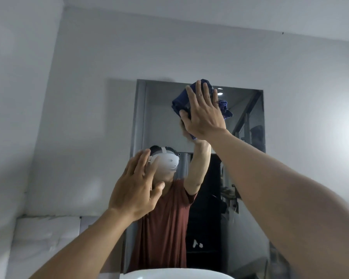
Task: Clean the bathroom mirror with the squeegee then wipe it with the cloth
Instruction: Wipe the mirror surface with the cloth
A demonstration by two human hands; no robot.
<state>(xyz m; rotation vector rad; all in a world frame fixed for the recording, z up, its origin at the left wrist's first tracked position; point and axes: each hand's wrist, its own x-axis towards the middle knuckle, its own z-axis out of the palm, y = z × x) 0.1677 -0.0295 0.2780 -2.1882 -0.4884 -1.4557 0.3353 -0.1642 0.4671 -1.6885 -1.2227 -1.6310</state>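
A rectangular bathroom mirror (248,121) hangs on the pale wall ahead. My right hand (204,113) is raised high and presses a crumpled dark blue cloth (179,102) flat against the upper middle of the glass, fingers spread over it. My left hand (135,190) floats lower, in front of the mirror's left side, fingers apart and holding nothing. I cannot tell whether it touches the glass. No squeegee is in view.
The white rim of a washbasin (175,273) shows at the bottom edge. A white tiled ledge (46,236) runs along the lower left wall. The mirror reflects a person in a red shirt and a dark doorway.
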